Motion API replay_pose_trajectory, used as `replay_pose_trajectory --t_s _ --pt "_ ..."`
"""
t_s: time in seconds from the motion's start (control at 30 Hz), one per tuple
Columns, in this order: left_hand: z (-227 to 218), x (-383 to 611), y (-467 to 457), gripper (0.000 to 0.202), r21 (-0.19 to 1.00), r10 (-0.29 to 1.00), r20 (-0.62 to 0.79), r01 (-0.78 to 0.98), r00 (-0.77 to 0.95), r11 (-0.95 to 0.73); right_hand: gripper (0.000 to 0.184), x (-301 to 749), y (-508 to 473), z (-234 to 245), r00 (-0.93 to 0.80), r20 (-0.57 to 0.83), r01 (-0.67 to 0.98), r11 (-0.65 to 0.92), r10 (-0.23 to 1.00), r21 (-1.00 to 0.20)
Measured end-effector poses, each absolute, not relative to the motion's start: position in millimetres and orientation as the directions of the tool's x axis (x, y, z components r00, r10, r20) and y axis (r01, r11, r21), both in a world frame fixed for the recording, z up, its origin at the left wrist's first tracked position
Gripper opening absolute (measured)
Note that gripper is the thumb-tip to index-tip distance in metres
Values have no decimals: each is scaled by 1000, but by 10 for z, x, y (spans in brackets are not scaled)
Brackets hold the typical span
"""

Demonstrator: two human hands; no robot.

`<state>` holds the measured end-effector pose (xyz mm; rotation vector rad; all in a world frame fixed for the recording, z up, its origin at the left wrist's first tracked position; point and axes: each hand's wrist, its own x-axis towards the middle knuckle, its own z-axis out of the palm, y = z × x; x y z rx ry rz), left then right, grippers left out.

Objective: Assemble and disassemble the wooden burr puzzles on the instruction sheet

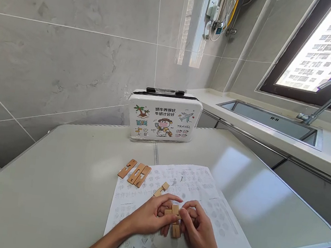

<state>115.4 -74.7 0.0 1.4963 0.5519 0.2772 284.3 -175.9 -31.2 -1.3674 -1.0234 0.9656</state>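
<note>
My left hand (157, 215) and my right hand (197, 224) meet over a printed paper sheet (220, 215). Between their fingertips is a light wooden block puzzle (175, 209), pinched from both sides and partly hidden by the fingers. A notched wooden end (176, 231) shows just below it; whether the two are joined I cannot tell. Just beyond my left hand, a loose notched wooden piece (165, 186) lies on the sheet. Farther off to the left lie three flat brown wooden pieces with cutouts and numbers, among them one piece (122, 172) set apart and one marked 3 (143, 176).
A white cartoon-printed case (164, 117) with a black handle stands at the back of the white folding table (65, 176), near the tiled wall. To the right, a counter holds a sink (271, 123) and a curved faucet (326, 101). The table's right edge slants toward me.
</note>
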Motion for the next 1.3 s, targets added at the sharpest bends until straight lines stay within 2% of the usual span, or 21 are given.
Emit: replay_pose_trajectory --t_s 0.2,0.33,0.37,0.57,0.8,0.97,1.1,1.2,1.3 --pt "27 1151 -740 55 983 511 -180 140 841 117 47 2835 -1752 -282 238 -22 -36 -14 971 -999" --pt "78 1147 -749 88 982 493 -186 137 850 134 43 2848 -1746 -352 305 -23 -31 -14 952 -999" --pt "86 1148 -753 91 981 490 -189 144 851 129 43 2852 -1746 -364 307 -23 -34 -13 951 -999" --pt "70 1156 -759 75 982 511 -189 175 838 76 42 2854 -1753 -348 303 -19 -49 -5 953 -999" --pt "60 1147 -775 71 984 531 -172 172 830 49 43 2847 -1750 -334 291 -14 -38 -3 957 -999" --pt "30 1141 -777 73 987 552 -161 129 818 97 50 2865 -1736 -355 291 -6 4 -8 957 -1000" --pt "15 1114 -707 72 991 662 -89 0 744 133 59 2884 -1730 -412 306 -8 30 -18 952 -999" --pt "19 1079 -621 70 988 788 -23 -106 616 112 56 2880 -1734 -430 299 3 64 -17 954 -998" --pt "13 1053 -555 68 990 872 -10 -116 489 77 53 2864 -1740 -422 275 14 102 -15 961 -995"
